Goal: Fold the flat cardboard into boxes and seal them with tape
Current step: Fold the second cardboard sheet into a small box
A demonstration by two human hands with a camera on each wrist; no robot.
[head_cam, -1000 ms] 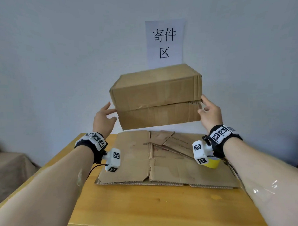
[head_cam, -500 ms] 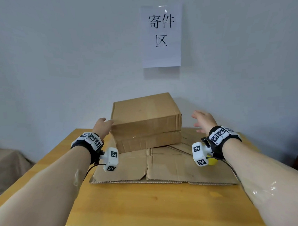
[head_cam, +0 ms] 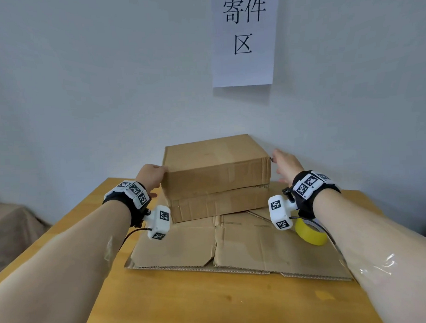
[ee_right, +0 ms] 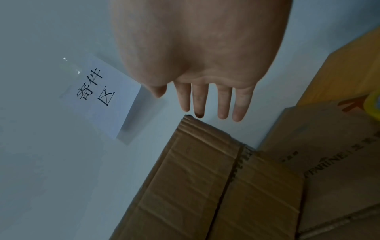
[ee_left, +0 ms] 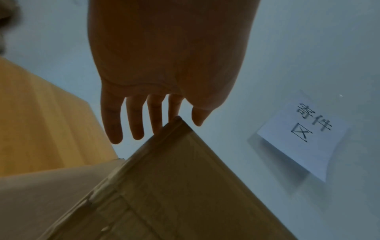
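Your folded cardboard box (head_cam: 217, 175) sits at 12 o'clock on the wooden table (head_cam: 188, 302), its near edge resting on the flat cardboard sheets (head_cam: 234, 242), its back close to the wall (head_cam: 84, 93). Box is closed, with a seam line running across the front face.

Your left hand (head_cam: 151, 175) is at the box's 9 o'clock side, by the upper left corner. Left wrist view: fingers (ee_left: 112, 123) straight, slightly spread, pointing past the corner edge; the inner fingers are right at the corner, contact can't be confirmed. Nothing gripped.

Your right hand (head_cam: 285, 164) is at the box's 3 o'clock side, near the upper right corner. Right wrist view: fingers (ee_right: 224, 104) straight, close together with small gaps, tips just above the box corner, not clearly touching. Nothing gripped.

Yellow tape roll (head_cam: 309, 231) lies at 4 o'clock from the box, on the flat sheets, partly hidden under your right wrist.

White paper sign (head_cam: 244, 39) with black characters is on the wall at 12 o'clock, above the box.
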